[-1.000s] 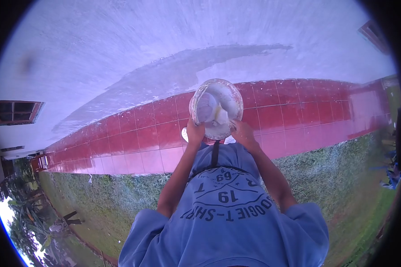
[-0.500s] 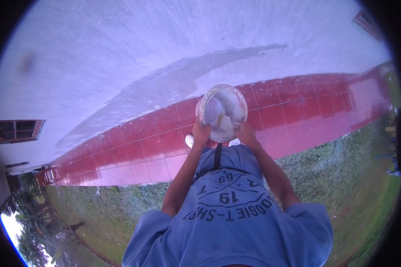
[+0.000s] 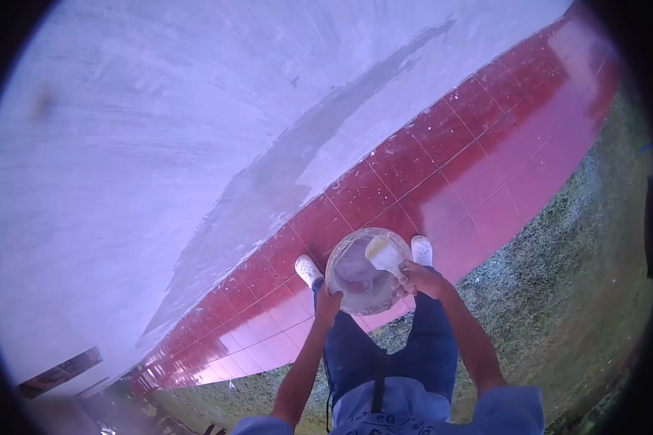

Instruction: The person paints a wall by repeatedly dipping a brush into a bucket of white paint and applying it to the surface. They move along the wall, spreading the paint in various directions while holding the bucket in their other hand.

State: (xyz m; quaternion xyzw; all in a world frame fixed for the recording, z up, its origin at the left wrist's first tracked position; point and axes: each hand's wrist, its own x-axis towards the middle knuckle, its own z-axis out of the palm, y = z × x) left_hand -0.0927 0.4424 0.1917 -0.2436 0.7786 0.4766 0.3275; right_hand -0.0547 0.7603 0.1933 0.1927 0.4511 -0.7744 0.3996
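My left hand [image 3: 329, 303] is closed on the left rim of a round, paint-crusted bucket [image 3: 331, 272], which is held in front of my legs. Pale, milky liquid [image 3: 355, 264] shows inside it. In my right hand [image 3: 416, 279] is a wide paintbrush [image 3: 386, 257] with a whitish body and yellowish bristles. The brush overlaps the bucket's mouth, its bristles pointing up and left. My right fingers are wrapped round the handle, right by the bucket's right rim.
A whitish wall [image 3: 123, 130] rises ahead, with a darker damp-looking patch [image 3: 290, 152] along its lower part. My white shoes [image 3: 421, 251] stand on a red tiled walkway [image 3: 442, 145], wet and spotted with white. Grass [image 3: 530, 290] borders it, and a window [image 3: 60, 371] is at lower left.
My view has turned, and the bucket sits lower in it. My right hand has gone from the bucket's rim to holding the paintbrush up over its mouth; my left hand stays at the rim.
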